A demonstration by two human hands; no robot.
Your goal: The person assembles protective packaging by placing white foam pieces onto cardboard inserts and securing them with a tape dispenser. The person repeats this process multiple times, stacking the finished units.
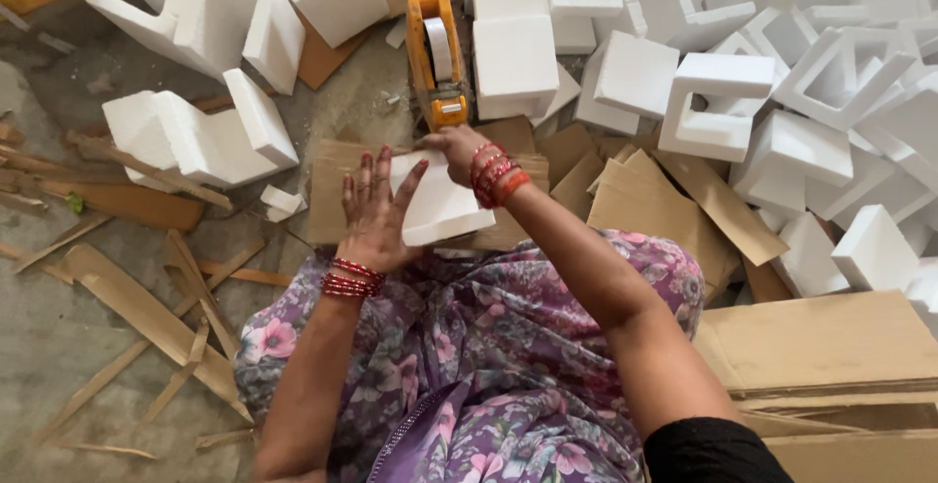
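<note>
left hand (374, 211) on white foam block (440, 205) | right hand (457, 148) at orange tape dispenser (436, 58)

Bare concrete floor (59, 327) lies open at the left, crossed only by thin cardboard strips (147, 317). Ahead, an orange tape dispenser (437, 58) stands just beyond the foam block (440, 205) on its cardboard sheet (332, 200). White foam pieces (782, 83) crowd the right and far side, seemingly without gaps. Stacked cardboard (831, 346) blocks the near right.
</note>
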